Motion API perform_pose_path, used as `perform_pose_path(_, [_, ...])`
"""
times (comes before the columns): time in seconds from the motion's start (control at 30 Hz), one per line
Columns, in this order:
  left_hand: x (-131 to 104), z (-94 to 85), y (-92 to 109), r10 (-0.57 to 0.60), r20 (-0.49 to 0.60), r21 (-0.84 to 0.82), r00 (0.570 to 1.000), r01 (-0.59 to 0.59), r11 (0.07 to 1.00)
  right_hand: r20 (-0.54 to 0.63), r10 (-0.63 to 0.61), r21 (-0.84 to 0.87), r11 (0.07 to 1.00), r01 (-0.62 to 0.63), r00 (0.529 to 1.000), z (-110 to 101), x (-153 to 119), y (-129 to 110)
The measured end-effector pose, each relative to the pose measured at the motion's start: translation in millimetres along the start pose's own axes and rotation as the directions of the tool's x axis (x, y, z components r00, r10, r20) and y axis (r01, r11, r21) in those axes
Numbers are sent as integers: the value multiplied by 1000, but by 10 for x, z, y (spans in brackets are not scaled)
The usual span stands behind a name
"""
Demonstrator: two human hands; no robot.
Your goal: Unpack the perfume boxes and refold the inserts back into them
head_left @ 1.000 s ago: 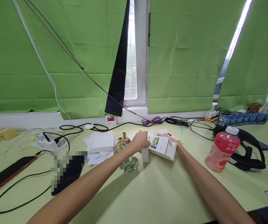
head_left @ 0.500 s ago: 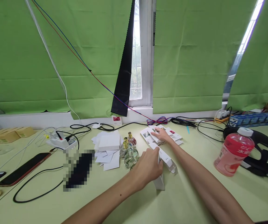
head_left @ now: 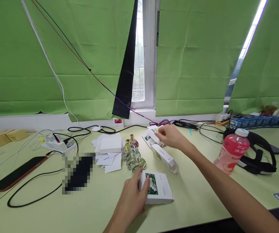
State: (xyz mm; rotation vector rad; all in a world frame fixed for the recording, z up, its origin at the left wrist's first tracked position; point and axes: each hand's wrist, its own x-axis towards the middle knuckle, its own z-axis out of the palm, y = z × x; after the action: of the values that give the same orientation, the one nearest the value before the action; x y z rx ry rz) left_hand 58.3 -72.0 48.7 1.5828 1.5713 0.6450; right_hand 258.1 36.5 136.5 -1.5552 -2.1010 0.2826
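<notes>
- The left hand (head_left: 135,191) holds one white cardboard box with a green-and-white flower photo (head_left: 159,188), a finger lying over the picture; its printed lines are too small to read.
- The right hand (head_left: 172,136) is narrow, fingers curled, over the flat white printed packaging (head_left: 149,137) near the back of the surface (head_left: 190,200); whether it grips anything, I cannot tell. That packaging overlaps, so its pieces cannot be counted.
- One long white carton with open end flaps (head_left: 165,157) lies between the two hands, small dark marks near its open end.
- Clear glass bottles with gold and silvery caps (head_left: 132,155) stand clustered left of the carton; six caps can be made out, three of them gold.
- Left of them, one thick white block (head_left: 110,143) sits on loose white paper pieces (head_left: 113,163), too overlapped to count.
- One small white box with a red picture (head_left: 118,122) stands against the wall.
- On the right is one pink drink bottle with a white cap (head_left: 233,150); the character 水 is readable on its label. One black headset with a curved strap (head_left: 263,155) lies just behind it.
</notes>
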Motion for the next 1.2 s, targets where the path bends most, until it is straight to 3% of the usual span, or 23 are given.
perform_pose_path(0.03, [-25, -12, -62, -8, -31, 25, 999, 9, 1000, 148, -11, -23, 1000, 14, 989, -32, -125, -110])
perform_pose_path(0.1, [-54, -59, -188, 14, -70, 80, 997, -8, 997, 388, 15, -81, 997, 18, 922, -3, -364, -278])
perform_pose_path(0.2, [-72, -180, -371, 79, -127, 151, 989, -60, 987, 548, 111, -199, 980, 0, 829, 244, -631, -365])
perform_pose_path(0.27, [-86, -273, -482, 72, -155, 160, 985, -47, 986, 674, 216, -216, 972, -92, 706, 468, -726, -333])
perform_pose_path(0.33, [-105, -357, -569, 36, -137, 151, 990, -15, 988, 758, 212, -128, 976, -178, 616, 668, -763, -275])
perform_pose_path(0.5, [-131, -500, -649, -12, -127, 178, 992, 34, 983, 793, 79, 131, 946, -297, 604, 918, -721, -125])
perform_pose_path(0.63, [-117, -554, -669, -26, -148, 212, 989, 58, 976, 832, 77, 171, 907, -384, 550, 961, -661, 37])
perform_pose_path(0.77, [-107, -534, -686, -25, -185, 185, 982, 60, 981, 840, 86, 179, 888, -423, 536, 936, -652, 167])
perform_pose_path(0.93, [-153, -430, -611, -42, -315, 21, 948, 52, 998, 821, 158, 120, 891, -437, 548, 877, -671, 221])
perform_pose_path(1.07, [-164, -397, -612, -39, -383, -154, 923, -22, 988, 820, 198, 91, 882, -463, 537, 902, -677, 283])
perform_pose_path(1.13, [-154, -421, -664, -57, -380, -271, 923, -52, 961, 813, 175, 113, 888, -446, 555, 915, -696, 274])
perform_pose_path(1.2, [-148, -466, -727, -104, -361, -397, 927, -52, 916, 747, 155, 141, 913, -382, 646, 910, -740, 192])
